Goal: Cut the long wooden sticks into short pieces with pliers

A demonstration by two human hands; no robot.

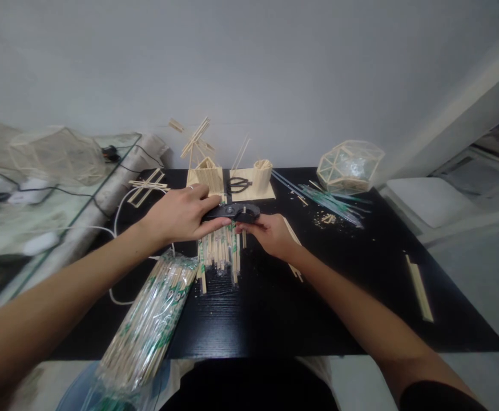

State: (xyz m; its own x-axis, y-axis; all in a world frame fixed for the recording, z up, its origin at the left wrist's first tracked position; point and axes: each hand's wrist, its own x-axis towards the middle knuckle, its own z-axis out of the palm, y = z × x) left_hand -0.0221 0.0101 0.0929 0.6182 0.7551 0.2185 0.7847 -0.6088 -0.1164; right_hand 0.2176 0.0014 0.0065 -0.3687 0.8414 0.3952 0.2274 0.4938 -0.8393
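My left hand (181, 214) is closed around black cutting pliers (236, 212), held above a loose pile of short bamboo sticks (219, 251) on the black table (339, 297). My right hand (270, 234) sits just right of the pliers, its fingers pinched together at the tool's lower edge on what looks like one thin stick. A wrapped bundle of long bamboo sticks (151, 319) lies at the front left, overhanging the table's near edge.
A small stick house with a windmill (204, 165) and a stick cup (261, 171) stand on a wooden base. A stick polyhedron (350, 165) is at back right, green-wrapped sticks (330, 200) beside it. A white cable (116, 228) and loose flat sticks (418, 288) lie about.
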